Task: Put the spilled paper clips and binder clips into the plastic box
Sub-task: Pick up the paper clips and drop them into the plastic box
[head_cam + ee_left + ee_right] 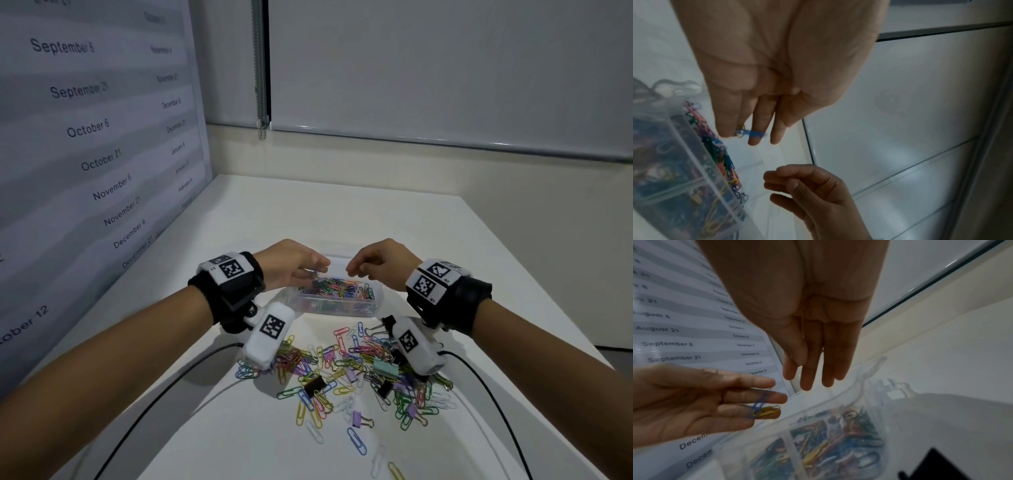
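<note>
A clear plastic box (339, 305) holding several coloured paper clips sits mid-table. Both hands hover just above it. My left hand (322, 267) has its fingers stretched out, with a blue and a yellow paper clip (750, 133) lying across the fingertips (777, 398). My right hand (351, 270) faces it with relaxed fingers (812, 382) and holds nothing. Nearer to me lies the spilled pile of paper clips (342, 370), among them a black binder clip (314, 385), a mint one (385, 367) and a purple one (358, 418).
A printed date chart (85, 137) stands along the table's left edge. A wall with a blind rail (445, 140) closes the back. Black cables (479, 377) trail over the white table (445, 240) on both sides of the pile.
</note>
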`<state>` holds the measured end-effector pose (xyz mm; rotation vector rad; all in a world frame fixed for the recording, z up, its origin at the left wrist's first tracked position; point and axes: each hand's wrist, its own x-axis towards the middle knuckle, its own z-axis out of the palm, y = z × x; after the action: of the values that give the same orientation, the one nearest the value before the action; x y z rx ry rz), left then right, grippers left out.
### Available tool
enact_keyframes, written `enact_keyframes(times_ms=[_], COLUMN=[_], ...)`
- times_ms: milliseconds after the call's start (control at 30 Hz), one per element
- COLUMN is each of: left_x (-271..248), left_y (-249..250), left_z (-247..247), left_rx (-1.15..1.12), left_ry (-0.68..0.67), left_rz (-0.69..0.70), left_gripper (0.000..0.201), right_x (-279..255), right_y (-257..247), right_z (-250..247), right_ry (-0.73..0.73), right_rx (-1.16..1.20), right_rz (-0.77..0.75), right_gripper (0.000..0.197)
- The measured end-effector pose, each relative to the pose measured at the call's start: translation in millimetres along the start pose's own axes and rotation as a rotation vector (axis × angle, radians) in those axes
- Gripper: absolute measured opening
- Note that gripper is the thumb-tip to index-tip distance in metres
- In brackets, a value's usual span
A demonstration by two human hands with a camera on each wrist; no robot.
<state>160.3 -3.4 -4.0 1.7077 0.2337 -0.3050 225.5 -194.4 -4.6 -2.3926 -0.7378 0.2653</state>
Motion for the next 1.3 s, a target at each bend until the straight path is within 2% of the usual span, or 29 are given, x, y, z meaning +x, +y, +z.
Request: enact_keyframes(times_ms=[200,300,433,533,633,833,967,1033,1167,1300], left_x=[-3.7,-9.5,-26.7,-41.3,-50.0,-55.5,-57.9,-58.0,-55.1,-53.5], left_y=[-0.2,-1.3,-3.1,-6.8,-11.5,-26.3,-38.6,-42.9,-46.6,-48.9], left_z=[0.8,-0.1,-4.5,-4.2,-1.3,-5.2,-7.1,-5.7,-2.0,1.2], left_rx=[0.334,0.438,0.818,1.032,1.119,1.267,1.278,1.254,1.209,1.204], left_ry=[0.005,-0.001,-0.111,-0.215,-0.276,-0.287,-0.274,-0.260,-0.232,-0.216], left_rz=[0.107,0.152,0.191,0.156,0.108,0.062,0.064,0.082,0.116,0.133], left_gripper=[0.029,0.020,0.018,0.022,0.032,0.056,0.057,0.054,0.044,0.032], right_x=[2.3,10.5,17.0,18.6,17.9,13.4,4.1,-5.9,-32.5,-58.0], right_y=[-11.7,-19.1,-23.0,-21.3,-18.3,-11.7,-8.1,-6.8,0.5,15.9], right_z=[8.2,19.1,27.4,29.7,29.4,19.6,4.3,-5.6,-19.9,-14.1], right_ry=[-0.091,-0.210,-0.259,-0.242,-0.218,-0.148,-0.009,0.013,-0.072,-0.243], right_rx=[-0.248,-0.314,-0.355,-0.369,-0.384,-0.330,-0.239,-0.232,-0.344,-0.475], right_rz=[-0.068,-0.071,-0.083,-0.076,-0.071,-0.075,-0.064,-0.068,-0.073,-0.039], right_gripper=[0.015,0.021,0.018,0.014,0.013,0.013,0.009,0.003,0.009,0.007])
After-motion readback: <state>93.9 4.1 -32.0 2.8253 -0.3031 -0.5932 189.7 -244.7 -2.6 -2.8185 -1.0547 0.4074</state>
